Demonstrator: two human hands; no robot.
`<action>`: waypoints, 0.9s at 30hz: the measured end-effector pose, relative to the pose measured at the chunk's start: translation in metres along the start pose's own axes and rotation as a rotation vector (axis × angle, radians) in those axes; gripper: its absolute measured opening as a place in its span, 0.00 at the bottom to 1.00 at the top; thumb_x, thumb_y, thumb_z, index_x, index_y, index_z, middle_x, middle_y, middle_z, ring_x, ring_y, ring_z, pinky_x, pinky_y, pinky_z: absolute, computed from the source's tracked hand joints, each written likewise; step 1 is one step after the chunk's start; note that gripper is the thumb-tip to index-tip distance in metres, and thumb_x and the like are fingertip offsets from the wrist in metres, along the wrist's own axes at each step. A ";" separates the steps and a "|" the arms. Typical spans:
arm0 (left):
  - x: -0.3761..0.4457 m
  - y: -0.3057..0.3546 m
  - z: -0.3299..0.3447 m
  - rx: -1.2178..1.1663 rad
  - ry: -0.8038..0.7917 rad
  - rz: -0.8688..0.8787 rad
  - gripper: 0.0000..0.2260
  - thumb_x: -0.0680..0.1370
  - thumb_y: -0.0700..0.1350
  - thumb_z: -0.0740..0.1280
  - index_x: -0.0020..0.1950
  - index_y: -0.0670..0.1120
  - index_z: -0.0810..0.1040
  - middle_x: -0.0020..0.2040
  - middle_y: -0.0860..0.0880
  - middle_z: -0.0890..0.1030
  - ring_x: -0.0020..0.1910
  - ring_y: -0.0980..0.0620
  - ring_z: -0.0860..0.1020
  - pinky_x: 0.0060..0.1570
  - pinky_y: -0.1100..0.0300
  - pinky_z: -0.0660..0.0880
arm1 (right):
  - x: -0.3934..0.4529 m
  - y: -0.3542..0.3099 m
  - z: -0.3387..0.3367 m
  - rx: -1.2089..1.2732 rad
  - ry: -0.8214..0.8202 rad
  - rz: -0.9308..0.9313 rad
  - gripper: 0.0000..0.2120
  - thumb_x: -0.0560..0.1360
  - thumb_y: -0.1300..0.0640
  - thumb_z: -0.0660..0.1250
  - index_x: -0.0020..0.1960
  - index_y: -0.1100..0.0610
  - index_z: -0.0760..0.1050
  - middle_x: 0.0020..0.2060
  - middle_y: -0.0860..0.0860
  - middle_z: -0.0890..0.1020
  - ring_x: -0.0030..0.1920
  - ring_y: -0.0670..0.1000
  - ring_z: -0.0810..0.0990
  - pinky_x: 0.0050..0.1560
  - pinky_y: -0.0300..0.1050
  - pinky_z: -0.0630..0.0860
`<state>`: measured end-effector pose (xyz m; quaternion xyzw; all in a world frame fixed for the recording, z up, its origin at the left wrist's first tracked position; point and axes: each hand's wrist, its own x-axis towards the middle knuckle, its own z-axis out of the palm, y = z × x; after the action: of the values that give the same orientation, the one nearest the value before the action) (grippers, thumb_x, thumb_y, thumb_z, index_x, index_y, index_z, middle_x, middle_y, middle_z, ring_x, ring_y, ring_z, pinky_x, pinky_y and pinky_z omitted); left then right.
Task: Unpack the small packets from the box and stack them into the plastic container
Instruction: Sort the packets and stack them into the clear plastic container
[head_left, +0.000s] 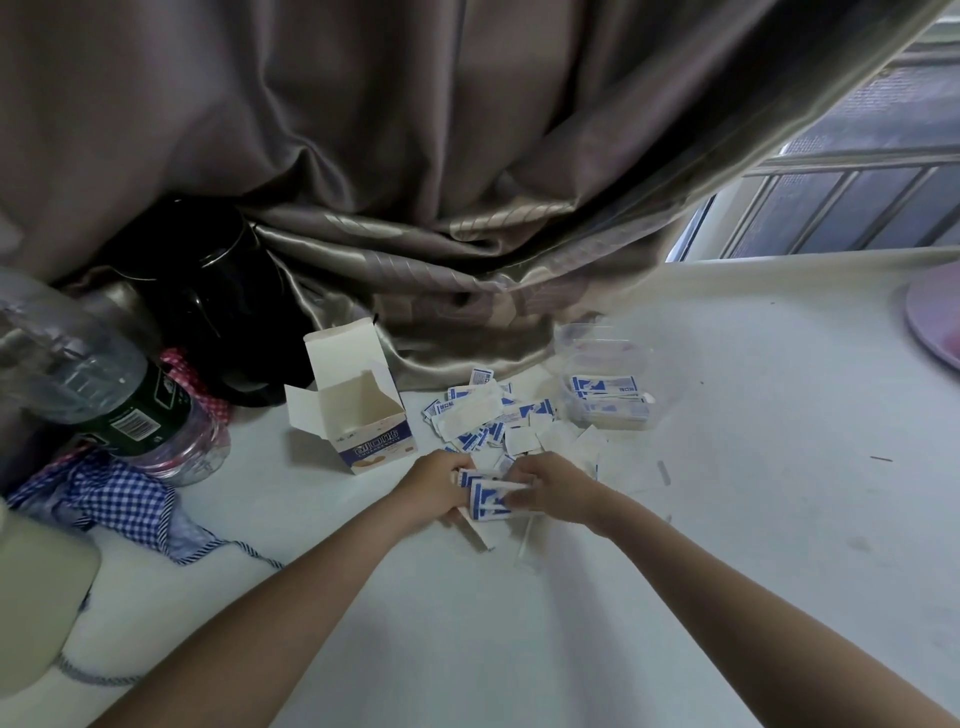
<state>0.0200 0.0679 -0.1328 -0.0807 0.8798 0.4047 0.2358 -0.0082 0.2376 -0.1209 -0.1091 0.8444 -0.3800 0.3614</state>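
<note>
I see the box (363, 415) standing open at centre, its inside looking empty. Right of it, loose packets (488, 421) lie scattered on the table (753, 467). The clear container (608, 400), centre right, holds stacked packets. Below the pile, my left hand (439, 483) and right hand (556, 491) together grip a bundle (488, 499) of packets.

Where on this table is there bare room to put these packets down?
Bare table lies right of the plastic container, up to the pink disc, and near you between your forearms. Crowded: loose packets between box and container; bottle far left.
</note>
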 end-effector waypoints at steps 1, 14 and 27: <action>0.000 0.001 0.000 -0.008 -0.014 0.010 0.08 0.72 0.39 0.70 0.39 0.50 0.74 0.37 0.50 0.77 0.29 0.57 0.75 0.27 0.67 0.68 | 0.003 0.001 0.003 -0.047 0.033 -0.009 0.10 0.71 0.64 0.69 0.36 0.54 0.71 0.40 0.52 0.74 0.42 0.49 0.71 0.40 0.38 0.66; 0.003 0.010 -0.007 -0.299 0.059 -0.124 0.09 0.75 0.35 0.67 0.55 0.43 0.77 0.43 0.47 0.77 0.25 0.61 0.78 0.23 0.71 0.72 | 0.000 0.013 -0.022 0.489 0.304 0.166 0.07 0.71 0.68 0.64 0.39 0.59 0.77 0.31 0.53 0.76 0.33 0.51 0.73 0.34 0.40 0.69; 0.002 0.021 -0.007 -0.238 0.188 -0.026 0.06 0.75 0.35 0.65 0.46 0.46 0.78 0.38 0.52 0.78 0.27 0.59 0.78 0.25 0.71 0.72 | -0.001 0.010 -0.024 0.914 0.139 0.220 0.05 0.77 0.67 0.60 0.44 0.63 0.73 0.37 0.58 0.78 0.34 0.52 0.77 0.28 0.39 0.75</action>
<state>0.0085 0.0763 -0.1160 -0.1568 0.8428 0.4937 0.1462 -0.0231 0.2588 -0.1166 0.1767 0.6195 -0.6785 0.3530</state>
